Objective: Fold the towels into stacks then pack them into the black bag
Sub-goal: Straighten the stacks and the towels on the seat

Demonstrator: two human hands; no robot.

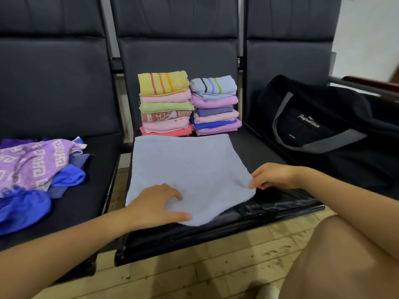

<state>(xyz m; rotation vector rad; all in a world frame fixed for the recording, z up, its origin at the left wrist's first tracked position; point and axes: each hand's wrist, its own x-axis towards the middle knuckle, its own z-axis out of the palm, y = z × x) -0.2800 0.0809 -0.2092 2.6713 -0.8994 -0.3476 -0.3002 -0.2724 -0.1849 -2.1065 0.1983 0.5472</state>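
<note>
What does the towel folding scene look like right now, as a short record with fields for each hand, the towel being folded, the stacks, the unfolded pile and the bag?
left hand: rests flat on the pale blue terry towel
right hand: pinches that towel's right corner
folded towel stacks: two, side by side on the middle black seat
unfolded purple and blue towel pile: left seat
black duffel bag with grey handles: right seat
</note>
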